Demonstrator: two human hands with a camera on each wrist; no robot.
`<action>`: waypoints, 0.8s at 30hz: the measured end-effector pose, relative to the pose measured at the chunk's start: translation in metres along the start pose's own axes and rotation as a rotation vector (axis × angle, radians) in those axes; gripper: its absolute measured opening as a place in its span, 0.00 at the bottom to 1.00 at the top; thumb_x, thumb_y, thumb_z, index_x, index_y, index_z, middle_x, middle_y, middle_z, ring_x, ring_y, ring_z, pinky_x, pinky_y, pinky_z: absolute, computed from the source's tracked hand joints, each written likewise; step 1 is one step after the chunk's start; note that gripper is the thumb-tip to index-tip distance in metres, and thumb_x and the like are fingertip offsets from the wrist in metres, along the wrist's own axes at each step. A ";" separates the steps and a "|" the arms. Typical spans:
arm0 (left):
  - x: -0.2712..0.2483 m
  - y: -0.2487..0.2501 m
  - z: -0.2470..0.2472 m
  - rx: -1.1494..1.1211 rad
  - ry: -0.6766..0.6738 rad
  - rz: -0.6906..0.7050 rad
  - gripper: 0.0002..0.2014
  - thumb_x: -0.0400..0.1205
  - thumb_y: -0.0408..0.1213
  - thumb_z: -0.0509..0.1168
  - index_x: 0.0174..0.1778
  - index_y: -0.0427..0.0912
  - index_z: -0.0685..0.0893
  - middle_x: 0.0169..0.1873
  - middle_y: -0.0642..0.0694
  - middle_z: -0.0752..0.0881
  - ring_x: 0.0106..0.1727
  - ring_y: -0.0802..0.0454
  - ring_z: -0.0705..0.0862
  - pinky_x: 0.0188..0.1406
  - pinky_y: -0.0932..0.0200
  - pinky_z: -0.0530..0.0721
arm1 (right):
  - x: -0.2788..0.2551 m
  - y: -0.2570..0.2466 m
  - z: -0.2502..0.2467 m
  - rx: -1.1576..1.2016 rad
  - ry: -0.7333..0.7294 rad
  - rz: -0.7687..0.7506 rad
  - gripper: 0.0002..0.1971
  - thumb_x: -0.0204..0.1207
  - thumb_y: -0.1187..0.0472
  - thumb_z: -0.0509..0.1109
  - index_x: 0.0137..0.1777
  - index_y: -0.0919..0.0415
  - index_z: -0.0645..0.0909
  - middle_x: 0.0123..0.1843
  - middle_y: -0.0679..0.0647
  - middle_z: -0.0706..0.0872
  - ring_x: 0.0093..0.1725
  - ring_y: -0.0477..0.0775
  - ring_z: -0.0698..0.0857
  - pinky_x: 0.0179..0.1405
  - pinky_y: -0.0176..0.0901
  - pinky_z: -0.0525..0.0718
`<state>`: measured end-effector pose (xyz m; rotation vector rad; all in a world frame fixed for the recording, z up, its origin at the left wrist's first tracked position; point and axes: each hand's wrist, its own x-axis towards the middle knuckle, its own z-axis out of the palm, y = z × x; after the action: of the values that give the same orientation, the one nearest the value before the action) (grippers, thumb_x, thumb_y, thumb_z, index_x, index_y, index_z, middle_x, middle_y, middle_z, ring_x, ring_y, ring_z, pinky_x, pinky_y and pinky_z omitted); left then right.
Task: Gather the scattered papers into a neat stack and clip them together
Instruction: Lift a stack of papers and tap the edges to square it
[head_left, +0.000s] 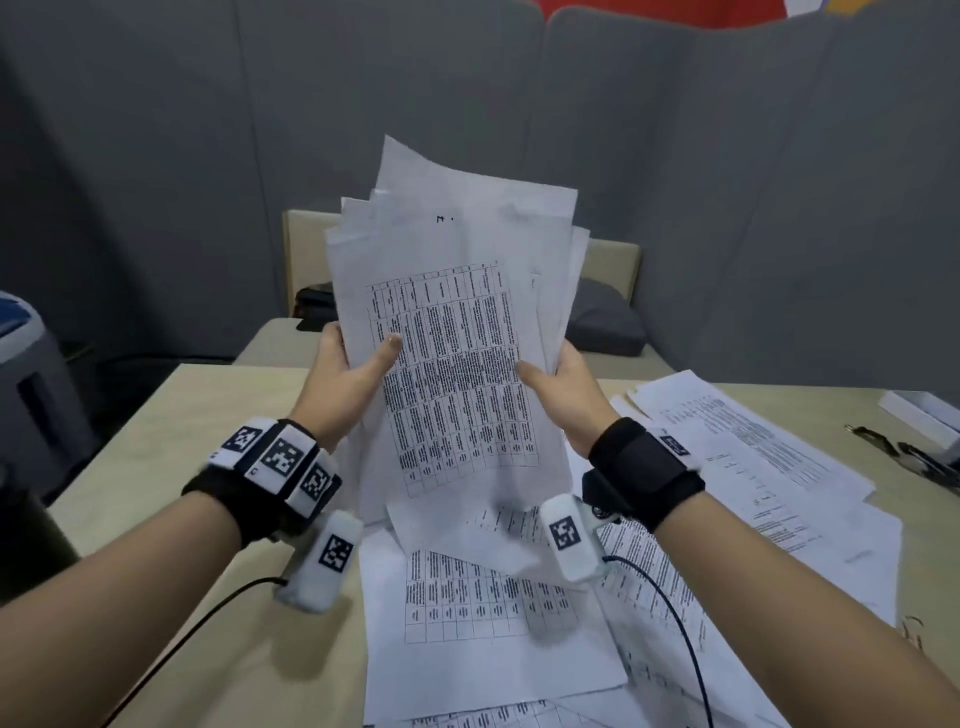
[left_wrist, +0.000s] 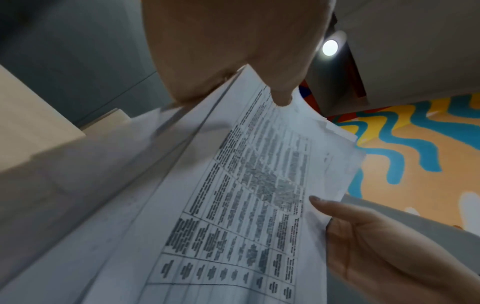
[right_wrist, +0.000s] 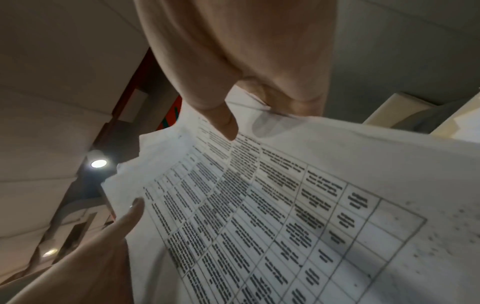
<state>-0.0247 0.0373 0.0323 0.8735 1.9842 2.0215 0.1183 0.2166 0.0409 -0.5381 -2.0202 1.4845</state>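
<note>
I hold an uneven bundle of printed papers (head_left: 452, 312) upright above the wooden table (head_left: 208, 467). My left hand (head_left: 353, 364) grips its left edge, thumb on the front sheet with the table print. My right hand (head_left: 558, 379) grips the right edge the same way. The sheets fan out unevenly at the top. In the left wrist view my left hand's thumb (left_wrist: 281, 96) presses the papers (left_wrist: 246, 195). The right wrist view has my right hand's thumb (right_wrist: 223, 121) on the papers (right_wrist: 285, 205). Loose sheets (head_left: 493, 623) lie on the table below, more sheets (head_left: 753, 457) to the right.
Dark metal clips (head_left: 909, 457) and a white box (head_left: 919, 410) lie at the table's right edge. A grey bin (head_left: 26, 374) stands at the left. Beyond the table is a bench with a grey cushion (head_left: 602, 317), backed by a grey partition.
</note>
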 end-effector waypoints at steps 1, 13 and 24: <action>0.003 0.001 0.003 -0.005 -0.009 0.000 0.33 0.76 0.50 0.70 0.74 0.40 0.71 0.65 0.47 0.83 0.62 0.53 0.83 0.65 0.51 0.82 | 0.000 -0.002 0.001 -0.003 0.011 -0.016 0.19 0.83 0.71 0.62 0.72 0.61 0.74 0.65 0.51 0.84 0.63 0.48 0.84 0.66 0.41 0.80; 0.013 0.038 0.006 -0.124 -0.009 0.113 0.16 0.83 0.39 0.64 0.66 0.40 0.79 0.55 0.52 0.86 0.53 0.63 0.86 0.52 0.68 0.84 | -0.001 -0.037 -0.020 0.067 0.291 -0.222 0.13 0.82 0.69 0.66 0.65 0.61 0.78 0.55 0.48 0.88 0.54 0.39 0.87 0.52 0.33 0.86; 0.007 0.039 0.021 -0.059 -0.249 0.124 0.28 0.72 0.38 0.74 0.69 0.38 0.79 0.57 0.47 0.88 0.57 0.54 0.88 0.56 0.61 0.87 | 0.000 -0.039 -0.031 0.182 0.253 -0.208 0.18 0.82 0.61 0.68 0.70 0.60 0.73 0.63 0.51 0.86 0.62 0.46 0.86 0.64 0.42 0.83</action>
<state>-0.0090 0.0552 0.0704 1.1961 1.7676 1.9138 0.1387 0.2271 0.0851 -0.4050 -1.6730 1.3817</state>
